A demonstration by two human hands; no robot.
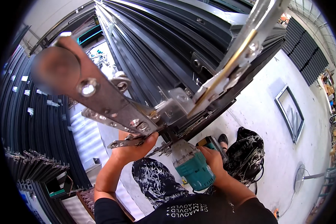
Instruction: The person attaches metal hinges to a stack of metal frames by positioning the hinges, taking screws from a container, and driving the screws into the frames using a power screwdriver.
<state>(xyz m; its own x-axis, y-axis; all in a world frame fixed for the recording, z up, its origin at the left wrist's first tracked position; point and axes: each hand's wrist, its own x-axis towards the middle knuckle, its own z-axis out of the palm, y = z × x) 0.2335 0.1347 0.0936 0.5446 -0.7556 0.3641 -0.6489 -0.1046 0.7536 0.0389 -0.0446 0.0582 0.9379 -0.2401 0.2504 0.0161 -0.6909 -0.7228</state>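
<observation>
My left hand is closed around the lower end of a flat metal linkage arm, which has round rivets and bolts along it. In my right hand is a teal cordless power driver, gripped by its handle. The driver's grey nose points up at the joint below a squarish metal bracket. From that bracket a second shiny metal arm rises to the upper right, its outline smeared. The driver's tip is too cluttered to make out, as are the fingertips behind the linkage.
Long black metal profiles lie stacked ahead of me. More dark profiles stand along the left side. A rectangular dark frame lies on the pale floor to the right, and a standing fan is at lower right.
</observation>
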